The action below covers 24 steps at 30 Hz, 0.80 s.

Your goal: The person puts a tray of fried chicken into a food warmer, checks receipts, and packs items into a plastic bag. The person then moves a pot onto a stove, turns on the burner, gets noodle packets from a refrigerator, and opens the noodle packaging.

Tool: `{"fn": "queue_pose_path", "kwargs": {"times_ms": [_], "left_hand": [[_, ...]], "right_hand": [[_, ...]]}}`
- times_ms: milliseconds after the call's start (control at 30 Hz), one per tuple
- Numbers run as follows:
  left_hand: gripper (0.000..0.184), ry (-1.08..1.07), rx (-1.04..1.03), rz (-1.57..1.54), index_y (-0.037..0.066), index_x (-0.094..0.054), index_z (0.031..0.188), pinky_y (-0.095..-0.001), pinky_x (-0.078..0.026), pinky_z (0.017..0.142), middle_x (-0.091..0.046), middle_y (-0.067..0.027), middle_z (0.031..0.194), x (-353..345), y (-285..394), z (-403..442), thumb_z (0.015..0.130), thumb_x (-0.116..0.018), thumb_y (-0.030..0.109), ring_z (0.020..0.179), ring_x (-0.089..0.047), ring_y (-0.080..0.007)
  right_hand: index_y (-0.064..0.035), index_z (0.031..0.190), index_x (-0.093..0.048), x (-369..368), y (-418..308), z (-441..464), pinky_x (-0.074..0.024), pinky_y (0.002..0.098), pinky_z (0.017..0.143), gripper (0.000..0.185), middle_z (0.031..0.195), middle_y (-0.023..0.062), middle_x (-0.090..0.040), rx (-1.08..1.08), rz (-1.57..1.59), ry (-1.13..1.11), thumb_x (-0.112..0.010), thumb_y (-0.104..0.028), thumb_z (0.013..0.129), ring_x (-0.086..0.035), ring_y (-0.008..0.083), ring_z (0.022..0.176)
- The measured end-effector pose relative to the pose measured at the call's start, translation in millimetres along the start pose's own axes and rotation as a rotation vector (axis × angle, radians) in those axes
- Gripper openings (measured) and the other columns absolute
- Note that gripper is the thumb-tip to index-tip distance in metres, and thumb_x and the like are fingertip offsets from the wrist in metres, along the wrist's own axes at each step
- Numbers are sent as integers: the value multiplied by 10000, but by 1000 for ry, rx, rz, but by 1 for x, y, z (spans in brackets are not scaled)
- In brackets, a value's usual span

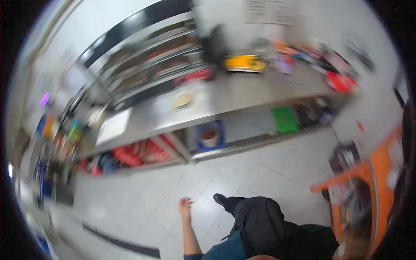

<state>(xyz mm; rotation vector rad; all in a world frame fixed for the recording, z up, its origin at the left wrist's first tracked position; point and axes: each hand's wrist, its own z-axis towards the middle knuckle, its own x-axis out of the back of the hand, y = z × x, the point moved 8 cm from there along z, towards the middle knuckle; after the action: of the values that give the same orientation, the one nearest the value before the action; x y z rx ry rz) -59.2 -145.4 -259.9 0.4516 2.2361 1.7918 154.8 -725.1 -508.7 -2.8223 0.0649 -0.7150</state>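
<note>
My left hand (pixel 185 203) hangs low over the pale tiled floor, left of my dark trousers (pixel 264 221). It is small and smeared by motion, so I cannot make out whether its fingers are curled or apart. No object shows plainly in it, and it touches nothing that I can see. My right hand is out of view. Ahead stands a long steel counter (pixel 234 97), with a small pale item (pixel 183 100) and a yellow box (pixel 245 63) on top.
A display case with shelves (pixel 151 56) stands on the counter, left of the yellow box. A white board (pixel 113 125) lies at its left end. Red bags (pixel 141 152), a blue crate (pixel 211 135) and a green container (pixel 284 119) sit underneath. An orange frame (pixel 376 186) stands at right.
</note>
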Motion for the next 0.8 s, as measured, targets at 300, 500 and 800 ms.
{"fn": "queue_pose_path", "kwargs": {"times_ms": [300,500,800], "left_hand": [[327,72,925,577,11,-552,877,-392,-400,737,-542,-192,917,212,-249,-122,777,-388,275,852,-515,-329],[293,520,1041,105,10,-553,863,-401,-405,711,-545,-186,908,315,-255,-85,765,-382,227,838,-520,-331],[251,731,955,-135,8,-554,842,-415,-413,672,-550,-177,896,463,-254,-11,749,-374,155,816,-529,-333]], "right_hand": [[-27,936,-543,77,-686,71,-434,299,631,408,711,57,-559,1197,-512,234,-640,-299,647,-531,177,717],[-51,785,-553,-63,-1027,26,-414,252,526,144,684,33,-546,1154,21,26,-563,-179,718,-496,105,592],[-24,881,-534,-457,-1064,-61,-430,301,520,191,729,66,-555,1246,-915,-860,-505,-127,722,-528,133,616]]}}
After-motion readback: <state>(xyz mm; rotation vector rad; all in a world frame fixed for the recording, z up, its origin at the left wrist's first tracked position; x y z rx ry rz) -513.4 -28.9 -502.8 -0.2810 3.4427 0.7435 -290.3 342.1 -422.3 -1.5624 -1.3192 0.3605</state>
